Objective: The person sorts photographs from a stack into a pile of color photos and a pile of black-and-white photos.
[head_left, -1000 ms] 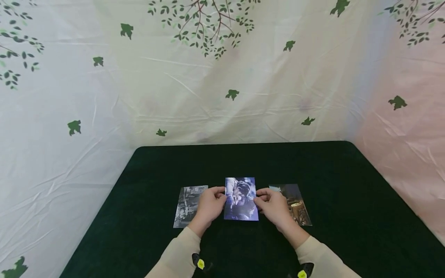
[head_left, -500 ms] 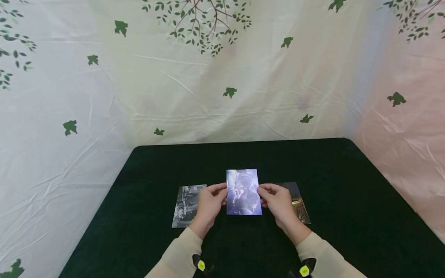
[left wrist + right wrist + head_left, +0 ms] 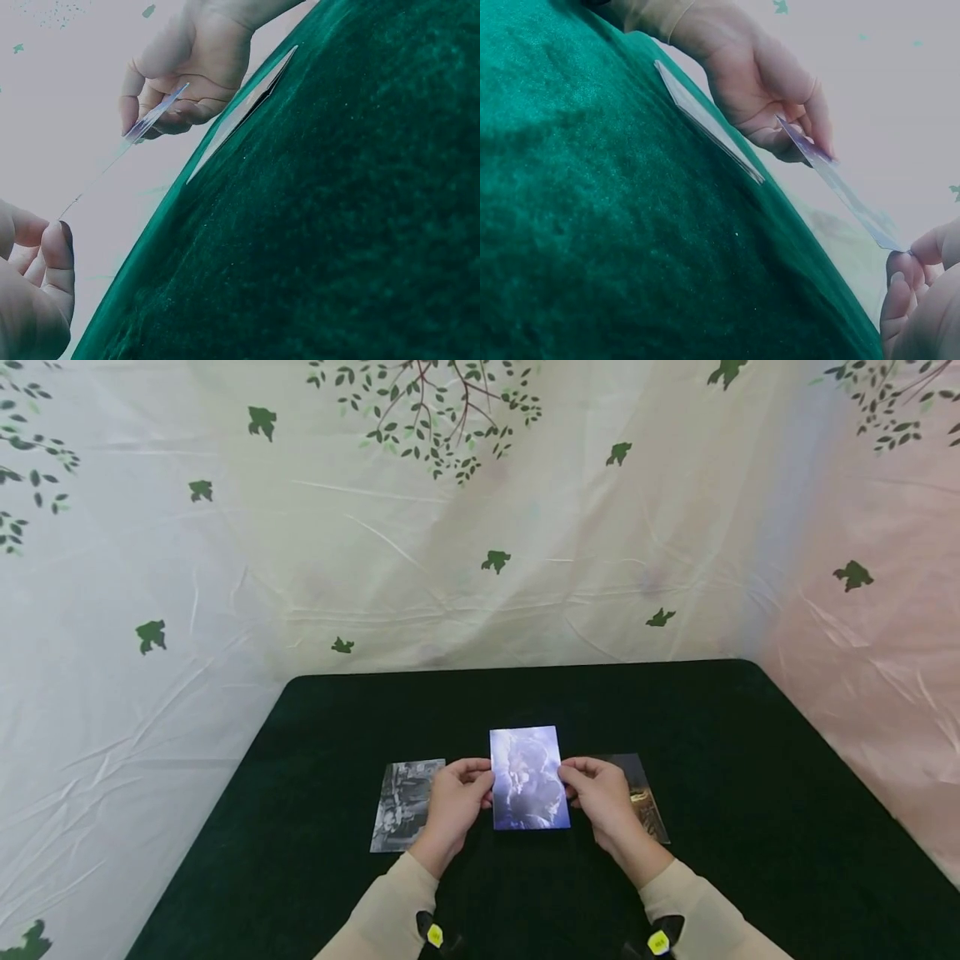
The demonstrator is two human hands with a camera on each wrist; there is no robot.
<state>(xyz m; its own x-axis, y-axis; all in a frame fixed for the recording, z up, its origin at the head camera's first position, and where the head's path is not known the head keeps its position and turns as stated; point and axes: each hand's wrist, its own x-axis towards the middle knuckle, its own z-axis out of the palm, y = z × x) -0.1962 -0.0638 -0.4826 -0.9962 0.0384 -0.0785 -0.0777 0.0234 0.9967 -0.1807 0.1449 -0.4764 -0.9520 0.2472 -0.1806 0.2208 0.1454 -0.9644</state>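
A blue-violet photo card [image 3: 529, 778] with a bright glare on it is held up in the middle of the head view. My left hand [image 3: 453, 802] pinches its left edge between thumb and fingers. The right hand [image 3: 604, 795] pinches the opposite edge in the same way. Both wrist views show the card [image 3: 154, 118] nearly edge-on, raised above the green cloth. A black-and-white photo card [image 3: 405, 802] lies on the table by my left hand, partly covered by it. Beneath the right hand lies a dark photo card [image 3: 647, 802] with a golden patch, mostly hidden.
A dark green cloth covers the table [image 3: 345, 718], whose far edge has rounded corners. Behind it hangs a pale curtain [image 3: 420, 543] with printed leaves and branches. Both sleeves carry a black wrist strap with a yellow marker [image 3: 435, 935].
Both hands have lifted the blue-violet card from near the table and tilted it, so glare now washes over its picture. Over the last half second it has dipped slightly and shifted right.
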